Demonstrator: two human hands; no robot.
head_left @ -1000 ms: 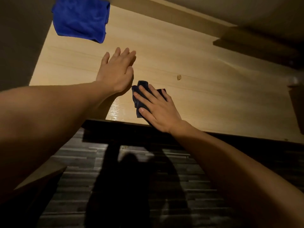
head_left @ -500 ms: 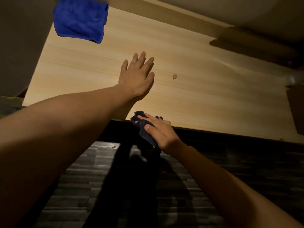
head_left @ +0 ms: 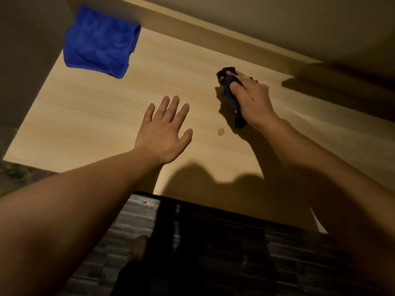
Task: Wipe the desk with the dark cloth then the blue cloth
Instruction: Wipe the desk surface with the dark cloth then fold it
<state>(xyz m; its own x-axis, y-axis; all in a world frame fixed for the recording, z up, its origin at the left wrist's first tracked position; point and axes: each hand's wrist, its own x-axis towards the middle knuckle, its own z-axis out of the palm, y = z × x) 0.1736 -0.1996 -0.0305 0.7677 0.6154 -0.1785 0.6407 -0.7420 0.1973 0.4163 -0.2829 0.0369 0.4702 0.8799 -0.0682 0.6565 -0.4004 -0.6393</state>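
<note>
Head camera, sole view. Looks down on a pale wooden desk (head_left: 85,107) set against a wall. Shows the right hand (head_left: 252,99) far out toward the back right, fingers and thumb curled round the dark cloth (head_left: 229,90), bunched into a wad and pressed to the wood beneath the palm. Shows the left hand (head_left: 164,133) near the middle of the desk, fingers straight and spread, holding nothing; cannot tell whether laid flat on the wood or hovering just over it. Finds the blue cloth (head_left: 100,41) folded in the far left corner, untouched, well apart from both hands. Picks out a small pale chip (head_left: 220,131) on the wood between the two hands, just beside the near end of the dark cloth. Takes in dark plank flooring (head_left: 213,253) below the near edge.

Reads as the first step, the dark-cloth pass, in hand and not finished, with the blue cloth not yet taken up. Calls next, probably, for drawing the wad across the wood under steady downward pressure, sweeping over the chip and on across the rest of the surface. Calls too, perhaps, for a flatter spread of the cloth, for better coverage than from so tight a bunch. After that: setting the dark cloth aside and reaching to the far left corner for the blue one.
</note>
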